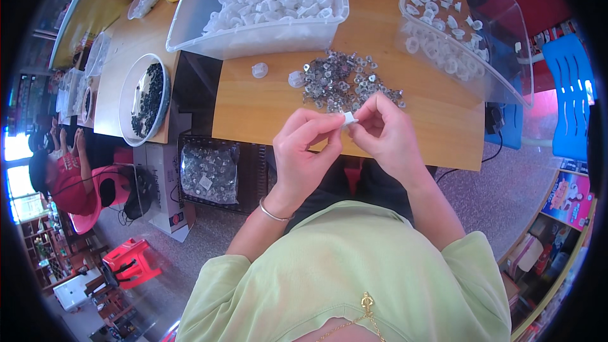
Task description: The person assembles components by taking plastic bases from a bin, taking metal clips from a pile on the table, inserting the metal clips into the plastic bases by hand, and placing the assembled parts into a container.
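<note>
Both of my hands meet above the near edge of a wooden table (266, 98). My left hand (305, 145) and my right hand (385, 132) pinch one small white plastic piece (348, 118) between their fingertips. Just beyond my fingers lies a heap of small shiny metal parts (345, 79). Two loose white plastic caps (259, 70) lie on the wood to the left of that heap. A thin bangle circles my left wrist.
A clear bin of white plastic caps (266, 0) stands at the back, another tilted clear bin (462, 31) at the right. A round dish of dark parts (144, 98) sits on the left table. A bag of metal parts (209, 174) lies below. A person sits far left.
</note>
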The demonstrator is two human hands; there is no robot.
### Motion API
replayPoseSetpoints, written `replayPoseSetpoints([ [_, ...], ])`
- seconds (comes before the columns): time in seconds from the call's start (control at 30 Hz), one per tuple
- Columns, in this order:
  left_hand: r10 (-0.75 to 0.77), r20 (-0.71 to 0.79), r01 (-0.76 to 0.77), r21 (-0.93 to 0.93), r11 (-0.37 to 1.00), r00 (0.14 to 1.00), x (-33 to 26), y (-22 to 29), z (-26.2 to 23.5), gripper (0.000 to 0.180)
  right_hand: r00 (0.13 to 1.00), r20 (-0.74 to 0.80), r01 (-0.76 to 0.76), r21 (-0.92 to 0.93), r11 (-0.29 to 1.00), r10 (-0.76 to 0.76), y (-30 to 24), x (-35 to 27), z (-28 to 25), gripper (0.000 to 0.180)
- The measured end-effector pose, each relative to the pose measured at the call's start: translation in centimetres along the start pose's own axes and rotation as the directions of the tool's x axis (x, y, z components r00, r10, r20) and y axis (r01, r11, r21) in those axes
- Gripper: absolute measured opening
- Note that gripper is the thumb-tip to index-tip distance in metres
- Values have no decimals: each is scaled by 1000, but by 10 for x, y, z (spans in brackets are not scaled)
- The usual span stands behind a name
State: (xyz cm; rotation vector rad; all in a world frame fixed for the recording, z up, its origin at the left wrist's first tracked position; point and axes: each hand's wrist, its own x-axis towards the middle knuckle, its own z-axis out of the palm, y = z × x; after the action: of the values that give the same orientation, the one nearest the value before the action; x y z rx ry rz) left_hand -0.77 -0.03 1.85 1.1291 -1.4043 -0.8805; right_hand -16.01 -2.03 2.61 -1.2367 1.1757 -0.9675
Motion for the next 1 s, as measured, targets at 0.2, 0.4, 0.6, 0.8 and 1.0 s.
replayPoseSetpoints([
  [0.2,5,8,-5,15,1000,1000,-1,-3,-1,27,1000,-29,-13,-77,997,10,1,-1,2,18],
  [0.4,-152,43,157,-173,972,987,2,-11,-4,21,999,-29,9,-146,989,-13,0,0,2,17],
  [0.6,-269,105,289,-316,904,957,5,-10,-7,16,999,45,22,-70,997,-19,-9,-2,1,16],
  [0.8,-324,184,372,-394,841,928,5,-10,-10,18,999,34,39,-14,999,-39,-4,-3,0,15],
  [1.0,-325,183,373,-435,820,928,3,-8,-8,17,999,44,24,2,1000,-24,-8,-7,-1,13],
])
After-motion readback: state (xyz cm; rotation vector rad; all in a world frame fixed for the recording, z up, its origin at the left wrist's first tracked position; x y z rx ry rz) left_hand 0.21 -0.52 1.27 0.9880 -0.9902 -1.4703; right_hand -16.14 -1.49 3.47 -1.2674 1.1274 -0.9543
